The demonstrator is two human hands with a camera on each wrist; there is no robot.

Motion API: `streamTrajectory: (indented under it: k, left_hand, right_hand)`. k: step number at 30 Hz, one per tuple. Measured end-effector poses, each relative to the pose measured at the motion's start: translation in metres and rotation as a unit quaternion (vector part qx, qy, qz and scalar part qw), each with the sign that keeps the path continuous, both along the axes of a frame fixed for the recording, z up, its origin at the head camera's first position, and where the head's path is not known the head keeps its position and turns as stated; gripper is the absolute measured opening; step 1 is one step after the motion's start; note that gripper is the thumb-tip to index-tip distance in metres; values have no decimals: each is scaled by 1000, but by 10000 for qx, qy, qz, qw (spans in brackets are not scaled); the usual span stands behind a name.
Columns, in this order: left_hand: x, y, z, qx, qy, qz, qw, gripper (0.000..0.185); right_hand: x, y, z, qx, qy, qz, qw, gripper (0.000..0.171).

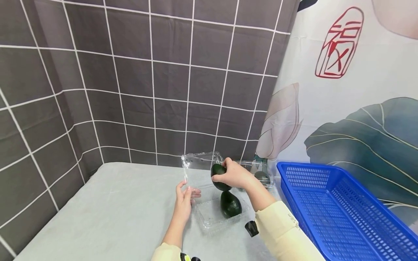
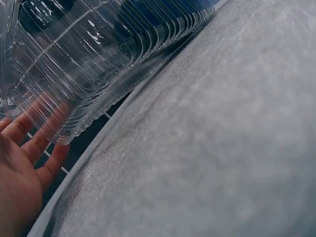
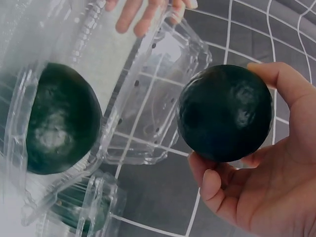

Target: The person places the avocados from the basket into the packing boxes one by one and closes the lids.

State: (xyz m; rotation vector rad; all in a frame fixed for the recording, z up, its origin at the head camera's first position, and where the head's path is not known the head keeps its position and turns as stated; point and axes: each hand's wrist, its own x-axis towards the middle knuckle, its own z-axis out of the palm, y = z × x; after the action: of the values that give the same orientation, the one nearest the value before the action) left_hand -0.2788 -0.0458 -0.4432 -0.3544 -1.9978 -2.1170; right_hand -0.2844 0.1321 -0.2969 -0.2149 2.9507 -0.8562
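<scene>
A person's right hand (image 1: 236, 175) grips a dark green avocado (image 1: 219, 176), fingers and thumb curled round it, holding it in the air just above an open clear clamshell box (image 1: 209, 214) on a grey-covered table (image 1: 114, 217). The held avocado's long axis runs close to upright, its lower end pointing down toward the tray, where a second avocado (image 1: 230, 204) already lies at the right side. The free space in the tray sits just below and to the left of the held fruit, so the right hand is the one over it. The left hand (image 1: 184, 203) stands at the box's left edge, straight fingers pressed against the raised lid (image 1: 200, 165) and propping it upright; the left wrist view shows those fingers (image 2: 37, 138) flat behind the ribbed plastic, clasping nothing. Behind the right hand stands another closed clear box (image 1: 261, 174) with fruit inside. A blue basket (image 1: 343, 214) stands at the table's right, well apart from both hands.
</scene>
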Motion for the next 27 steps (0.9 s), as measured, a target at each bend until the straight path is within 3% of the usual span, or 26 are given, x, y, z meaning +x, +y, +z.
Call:
streamTrajectory:
  k: [3, 8, 10, 13, 15, 18, 27]
  left_hand:
    - [-2, 1, -2, -20, 104, 23, 9999, 35]
    - [-5, 0, -10, 143, 900, -69, 9958, 36]
    - [-5, -1, -11, 180, 1045, -85, 9943, 35]
    - [-5, -1, -10, 149, 816, -74, 9965, 34]
    - [-3, 0, -5, 5, 366, -8, 9993, 35]
    - [-2, 0, -2, -67, 41, -23, 10000, 35]
    - [-1, -1, -3, -117, -144, 54, 9998, 35]
  right_hand:
    - [0, -4, -2, 2, -44, -5, 10000, 59]
    - [2, -10, -7, 208, -142, 66, 9997, 61]
    - [2, -12, -10, 294, -189, 146, 9993, 60]
    - [3, -15, -16, 400, -255, 293, 9984, 61]
    - [4, -17, -21, 475, -302, 402, 9976, 61]
    - [6, -21, -27, 650, -350, 553, 9957, 59]
    - [10, -30, -42, 970, -367, 785, 9915, 55]
